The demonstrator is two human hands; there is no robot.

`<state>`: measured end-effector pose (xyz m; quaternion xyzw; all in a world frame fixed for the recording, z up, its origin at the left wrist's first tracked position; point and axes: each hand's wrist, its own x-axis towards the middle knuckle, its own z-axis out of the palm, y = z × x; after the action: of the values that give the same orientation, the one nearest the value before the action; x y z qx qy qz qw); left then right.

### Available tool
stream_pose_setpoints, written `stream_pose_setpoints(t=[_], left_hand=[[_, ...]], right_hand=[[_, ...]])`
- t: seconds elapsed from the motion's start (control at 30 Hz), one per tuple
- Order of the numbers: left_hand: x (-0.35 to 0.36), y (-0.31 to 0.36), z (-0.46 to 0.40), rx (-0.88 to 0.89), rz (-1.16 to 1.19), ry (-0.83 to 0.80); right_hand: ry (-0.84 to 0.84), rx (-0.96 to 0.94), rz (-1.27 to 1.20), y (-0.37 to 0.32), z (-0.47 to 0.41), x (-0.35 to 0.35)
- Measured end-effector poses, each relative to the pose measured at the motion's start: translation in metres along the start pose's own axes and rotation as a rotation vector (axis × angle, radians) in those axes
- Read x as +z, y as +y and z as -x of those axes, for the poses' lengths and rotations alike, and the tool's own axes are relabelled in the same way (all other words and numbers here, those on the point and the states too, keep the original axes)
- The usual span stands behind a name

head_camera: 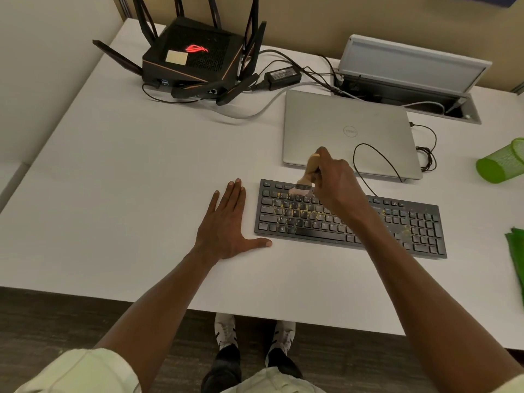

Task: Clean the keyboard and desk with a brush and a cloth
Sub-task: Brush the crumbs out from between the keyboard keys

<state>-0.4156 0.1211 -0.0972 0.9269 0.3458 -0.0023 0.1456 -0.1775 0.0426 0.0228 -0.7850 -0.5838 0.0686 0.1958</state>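
Note:
A black keyboard (419,225) lies on the white desk (127,180), with yellowish crumbs scattered among its keys. My right hand (336,182) grips a wooden-handled brush (307,174), whose bristles touch the upper left rows of keys. My left hand (226,222) rests flat on the desk just left of the keyboard, fingers straight, thumb stretched along the keyboard's front left corner. A green cloth (516,256) shows at the right edge of the desk.
A closed silver laptop (348,129) lies behind the keyboard. A black router (195,58) with antennas stands at the back left, a power adapter (282,75) and cables beside it. A green mesh cup (502,163) lies at the right. An open cable box (411,78) sits at the back.

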Motion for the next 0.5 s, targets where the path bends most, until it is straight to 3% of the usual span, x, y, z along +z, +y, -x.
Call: stream_pose_setpoints(t=[0.23, 0.5], left_hand=[[0.000, 0.000, 0.000, 0.003, 0.005, 0.014], [0.000, 0.000, 0.000, 0.003, -0.001, 0.005]], right_hand=[[0.043, -0.091, -0.089, -0.006, -0.002, 0.000], [0.023, 0.024, 0.045, 0.009, 0.005, -0.014]])
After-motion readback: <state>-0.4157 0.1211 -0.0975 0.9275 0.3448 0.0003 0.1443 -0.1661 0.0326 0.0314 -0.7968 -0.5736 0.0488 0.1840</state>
